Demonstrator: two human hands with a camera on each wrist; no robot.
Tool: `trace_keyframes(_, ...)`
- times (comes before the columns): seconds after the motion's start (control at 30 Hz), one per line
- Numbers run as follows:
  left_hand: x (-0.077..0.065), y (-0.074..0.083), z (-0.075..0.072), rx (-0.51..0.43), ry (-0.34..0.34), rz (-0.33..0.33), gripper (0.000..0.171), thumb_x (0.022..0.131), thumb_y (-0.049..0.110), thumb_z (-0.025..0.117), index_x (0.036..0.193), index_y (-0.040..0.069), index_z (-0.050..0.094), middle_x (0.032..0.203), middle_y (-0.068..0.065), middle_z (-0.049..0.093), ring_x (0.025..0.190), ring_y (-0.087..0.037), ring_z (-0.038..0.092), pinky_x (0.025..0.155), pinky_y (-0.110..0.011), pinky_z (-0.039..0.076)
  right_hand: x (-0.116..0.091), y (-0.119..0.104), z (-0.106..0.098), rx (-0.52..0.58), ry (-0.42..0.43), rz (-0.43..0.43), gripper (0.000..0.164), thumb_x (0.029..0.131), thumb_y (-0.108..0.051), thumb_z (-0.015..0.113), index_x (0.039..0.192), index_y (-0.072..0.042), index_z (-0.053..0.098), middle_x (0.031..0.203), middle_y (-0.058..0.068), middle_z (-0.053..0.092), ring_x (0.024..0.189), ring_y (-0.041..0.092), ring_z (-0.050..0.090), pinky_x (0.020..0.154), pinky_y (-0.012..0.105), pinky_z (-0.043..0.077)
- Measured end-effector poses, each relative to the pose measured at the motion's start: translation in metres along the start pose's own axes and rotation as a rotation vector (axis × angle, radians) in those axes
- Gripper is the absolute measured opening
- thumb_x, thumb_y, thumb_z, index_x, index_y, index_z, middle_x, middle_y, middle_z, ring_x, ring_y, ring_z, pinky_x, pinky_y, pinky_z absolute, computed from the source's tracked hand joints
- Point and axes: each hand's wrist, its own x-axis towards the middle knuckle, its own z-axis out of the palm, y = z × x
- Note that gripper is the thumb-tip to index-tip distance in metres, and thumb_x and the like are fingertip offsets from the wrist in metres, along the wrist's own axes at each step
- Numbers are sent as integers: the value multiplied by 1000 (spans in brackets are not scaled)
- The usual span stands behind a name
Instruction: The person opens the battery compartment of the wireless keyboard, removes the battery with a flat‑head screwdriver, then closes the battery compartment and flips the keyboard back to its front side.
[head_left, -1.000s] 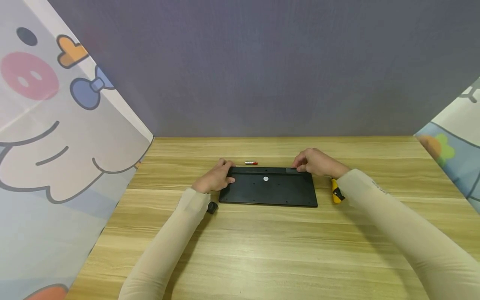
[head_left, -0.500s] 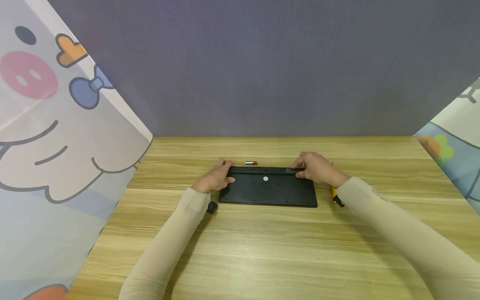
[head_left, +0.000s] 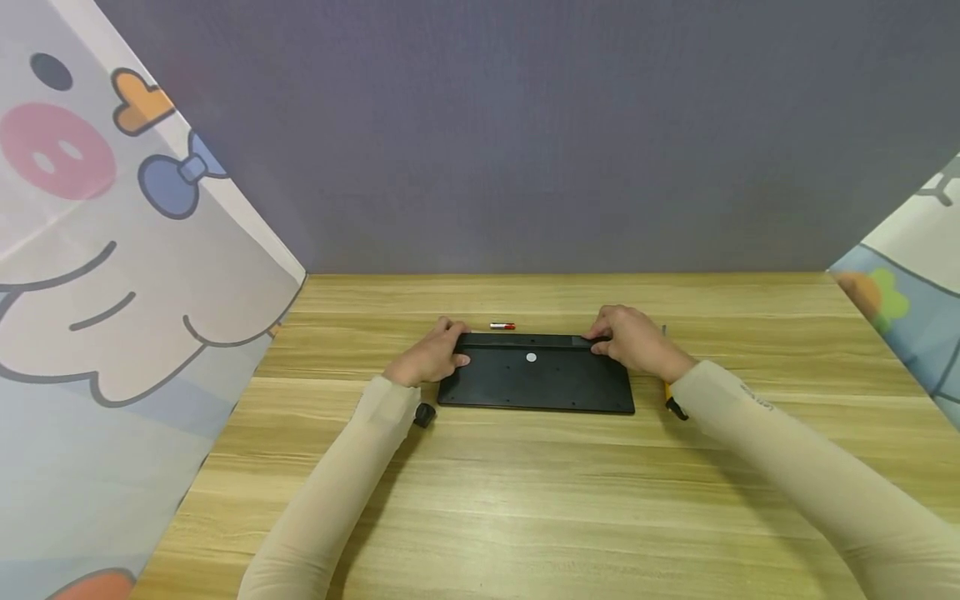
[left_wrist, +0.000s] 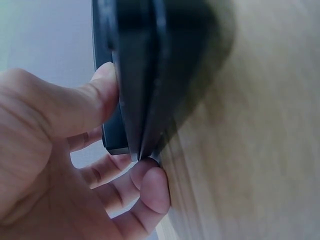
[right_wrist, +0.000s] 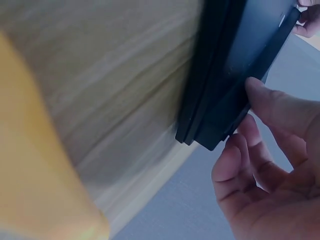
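A black keyboard [head_left: 540,385] lies with its underside up on the wooden table. My left hand [head_left: 427,357] grips its far left corner; in the left wrist view the thumb presses on the raised bar while curled fingers reach round the edge. At the far right corner, my right hand [head_left: 633,340] pinches the bar between thumb and fingertips, beside a greyer patch [head_left: 577,341] like a battery cover. The right wrist view shows the thumb on top of the keyboard [right_wrist: 227,85] and fingers behind it. One battery [head_left: 502,326], white and red, lies just beyond the keyboard.
Partly hidden under the right forearm is a yellow and black screwdriver [head_left: 676,407], its thin shaft pointing away. A small black object [head_left: 424,415] sits by the left cuff. A grey partition [head_left: 555,150] stands along the table's far edge.
My right hand has shifted slightly towards me from a second ago, its wrist covering more of the screwdriver, and is nearly still since. The left hand and keyboard have not moved.
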Motion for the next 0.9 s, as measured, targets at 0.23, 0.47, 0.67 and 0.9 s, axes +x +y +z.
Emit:
trace_keyframes(0.23,0,-1,0,-3,8,4,50,97,27,53,143,14,36,131,-10,32,112,-24,44,92,-37,39,-3,-2,6,-27,44,-1,21,81,-3,74,102,-3,74,83,2,59,80,24,51,70,38,45)
trace_keyframes(0.47,0,-2,1,1,6,5,51,97,27,53,143,14,35,132,-10,32,113,-25,44,92,-38,39,-4,-2,10,-58,73,4,22,82,-5,74,105,-4,73,79,0,57,75,21,47,66,35,41)
trace_keyframes(0.67,-1,-1,1,2,4,0,51,97,28,53,143,14,35,132,-10,32,113,-25,45,92,-38,40,-6,-2,11,-44,71,23,23,83,-5,74,106,-6,73,92,5,59,85,25,49,74,40,43)
trace_keyframes(0.9,1,-2,1,-1,-2,2,51,97,28,53,143,14,35,132,-11,32,113,-25,45,92,-38,40,-10,1,8,-17,48,27,32,82,2,72,112,-8,71,112,14,63,101,32,52,97,51,34)
